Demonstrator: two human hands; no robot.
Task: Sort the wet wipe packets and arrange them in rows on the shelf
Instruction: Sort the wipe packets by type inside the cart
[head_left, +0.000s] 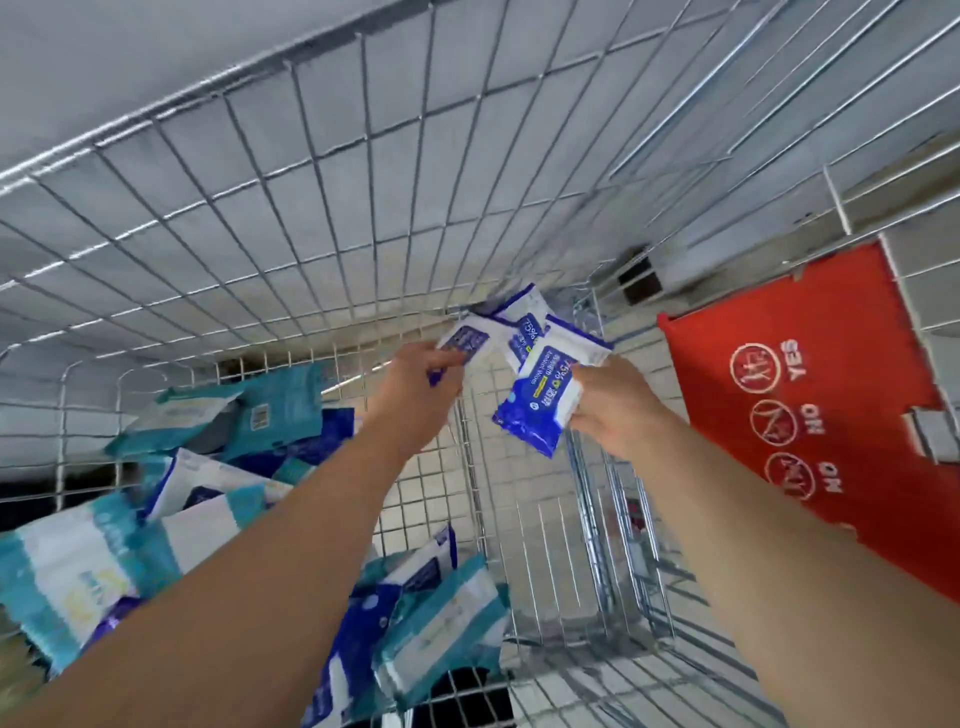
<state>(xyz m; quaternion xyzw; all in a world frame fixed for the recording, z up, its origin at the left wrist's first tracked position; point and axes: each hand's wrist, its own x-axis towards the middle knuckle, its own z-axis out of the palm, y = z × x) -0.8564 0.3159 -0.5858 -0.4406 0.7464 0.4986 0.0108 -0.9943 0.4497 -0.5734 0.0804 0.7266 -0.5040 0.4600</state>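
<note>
Left hand (415, 395): reaching forward over the wire, thumb and fingers pinching the near edge of a blue-and-white packet (465, 340).

Right hand (618, 405): gripping a blue wet wipe packet (537, 400) by its right side, fingers curling round the white edge; the packet is tilting, its printed face turning toward the camera.

Third packet (522, 317): sitting between the two held ones at the far corner of the mesh, overlapping both (whether either hand is touching it, I cannot tell).

Loose stock: teal packets (78, 561) are lying in a jumble at lower left, with dark blue packets (421, 566) mixed in, all inside the wire cart (260, 208) and well apart from the two hands.

Wire cart: its grid wall is rising behind the hands, and its mesh floor is showing under the arms.

Red sign (810, 405): hanging at the right, beside the right forearm, carrying circled pictograms with YES and two NOs.
</note>
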